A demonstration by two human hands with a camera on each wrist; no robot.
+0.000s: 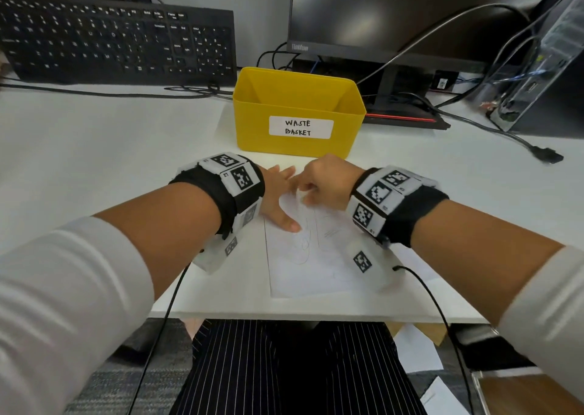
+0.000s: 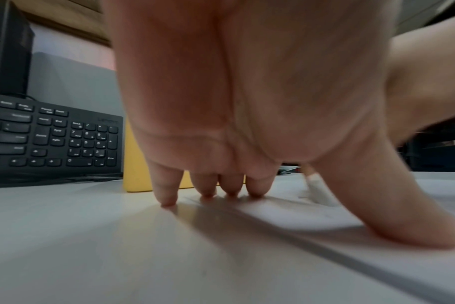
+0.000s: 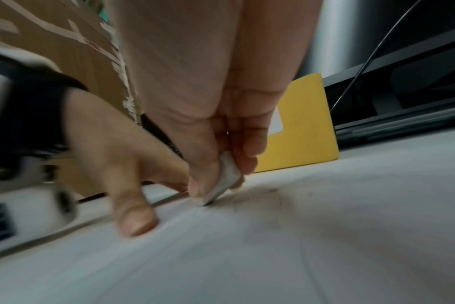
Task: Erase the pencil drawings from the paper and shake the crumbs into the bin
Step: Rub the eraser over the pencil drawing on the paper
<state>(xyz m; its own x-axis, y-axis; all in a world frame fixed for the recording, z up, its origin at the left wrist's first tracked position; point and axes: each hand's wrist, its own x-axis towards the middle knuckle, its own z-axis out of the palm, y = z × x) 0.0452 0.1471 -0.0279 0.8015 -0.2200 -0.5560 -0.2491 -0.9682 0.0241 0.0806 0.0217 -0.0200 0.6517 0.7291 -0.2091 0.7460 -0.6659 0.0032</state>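
Note:
A white sheet of paper (image 1: 303,266) with faint pencil lines lies at the desk's near edge. My left hand (image 1: 278,193) presses flat on its upper left part, fingers straight and spread, thumb (image 2: 403,222) on the sheet. My right hand (image 1: 322,184) pinches a small white eraser (image 3: 226,181) between thumb and fingers, its lower edge touching the paper (image 3: 273,246) near the top. The eraser is hidden in the head view. A yellow bin (image 1: 297,114) labelled WASTE BASKET stands just beyond both hands.
A black keyboard (image 1: 117,41) lies at the back left, a monitor (image 1: 395,13) with its stand behind the bin. Cables (image 1: 493,130) trail over the desk at the right beside a computer case (image 1: 543,67). The desk's front edge (image 1: 316,316) is just below the paper.

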